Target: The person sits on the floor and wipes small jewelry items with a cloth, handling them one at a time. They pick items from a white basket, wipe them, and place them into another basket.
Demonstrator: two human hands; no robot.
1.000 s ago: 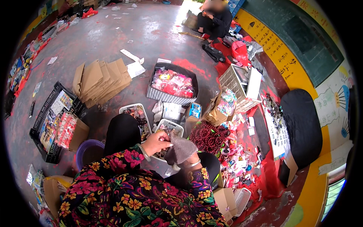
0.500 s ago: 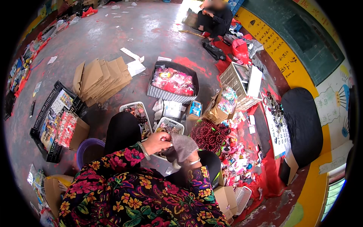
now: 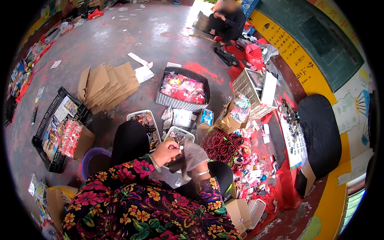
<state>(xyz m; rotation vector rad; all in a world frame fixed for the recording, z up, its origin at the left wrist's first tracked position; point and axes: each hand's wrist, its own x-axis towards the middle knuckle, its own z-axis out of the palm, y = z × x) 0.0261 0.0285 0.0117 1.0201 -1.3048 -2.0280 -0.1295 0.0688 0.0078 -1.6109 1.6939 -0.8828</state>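
Observation:
My left hand (image 3: 165,153) is closed in a pinch, with a small white round piece (image 3: 181,147) at its fingertips. Just right of it, a thin grey cloth (image 3: 193,154) drapes over my right hand (image 3: 201,167). That hand appears to hold the cloth, though its fingers are mostly hidden. Both hands are close together above my lap. Beneath and beyond them stands a white plastic basket (image 3: 185,130) with small mixed pieces in it. Another white basket (image 3: 148,112), holding dark and pinkish small items, lies to its left.
Dark red beads (image 3: 222,145) and loose trinkets (image 3: 256,172) spread on the right. Ahead is a woven bin (image 3: 180,105) of pink packets. Flattened cardboard (image 3: 108,86), a black crate (image 3: 44,154) and a purple bucket (image 3: 85,168) are left. A person (image 3: 228,22) sits far off.
The grey cloth has shifted slightly and looks more spread and sheer. My left hand has moved a little, and the white round piece at its fingertips shows more plainly.

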